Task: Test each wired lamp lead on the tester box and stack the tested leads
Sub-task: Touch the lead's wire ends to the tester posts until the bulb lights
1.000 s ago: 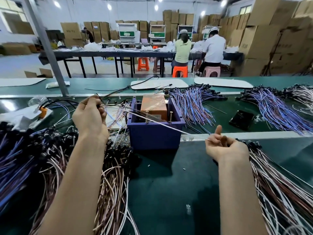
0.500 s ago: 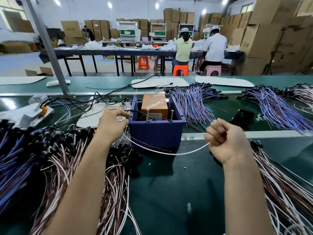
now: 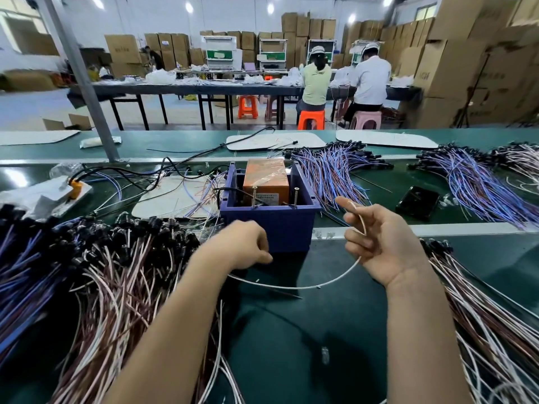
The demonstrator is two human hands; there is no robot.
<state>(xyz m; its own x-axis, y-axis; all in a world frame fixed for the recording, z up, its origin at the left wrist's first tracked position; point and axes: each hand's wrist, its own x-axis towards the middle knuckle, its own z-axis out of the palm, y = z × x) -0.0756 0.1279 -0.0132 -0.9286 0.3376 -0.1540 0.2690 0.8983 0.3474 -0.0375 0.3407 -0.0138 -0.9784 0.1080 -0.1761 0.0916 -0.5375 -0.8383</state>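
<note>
A blue tester box (image 3: pixel 269 225) with an orange unit inside and two upright screws on its front rim stands on the green belt. One white lamp lead (image 3: pixel 306 285) sags in an arc between my hands, in front of the box. My left hand (image 3: pixel 243 247) grips the lead's left end low against the box's front wall. My right hand (image 3: pixel 376 243) pinches the other end between thumb and fingers, raised to the right of the box. A big heap of brown and white leads with black sockets (image 3: pixel 125 258) lies at the left. Another heap (image 3: pixel 493 316) lies at the right.
Purple and blue lead bundles (image 3: pixel 335 173) lie behind the box and at the far right. A black phone (image 3: pixel 417 202) rests right of the box. Black cables and a white power strip (image 3: pixel 43 196) sit at the left. A metal post (image 3: pixel 87 91) rises behind.
My left hand came down and right from behind the box to its front wall. My right hand turned and lifted its end of the lead. The white lead now hangs slack in front of the box.
</note>
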